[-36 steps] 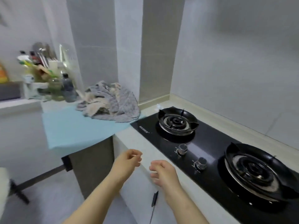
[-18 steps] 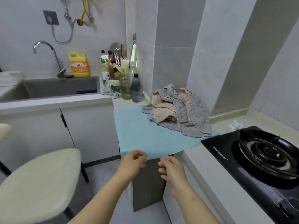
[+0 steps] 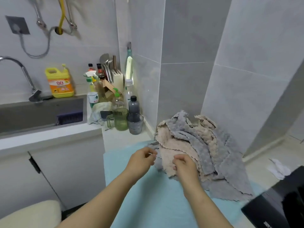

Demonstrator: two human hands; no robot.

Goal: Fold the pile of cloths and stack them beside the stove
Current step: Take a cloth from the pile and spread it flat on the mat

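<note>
The grey-and-beige cloth pile (image 3: 202,145) looked light and floppy, best pinched by corners. Left hand (image 3: 141,159) and right hand (image 3: 185,166) curled at its near edge, hold unclear.

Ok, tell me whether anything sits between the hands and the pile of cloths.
Nothing visible does. The left hand and the right hand are both at the near edge of the pile of cloths on the blue mat, with no object in between. Whether either hand grips a cloth cannot be told.

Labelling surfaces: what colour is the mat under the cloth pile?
The mat is plain light blue, best seen in the head view.
</note>
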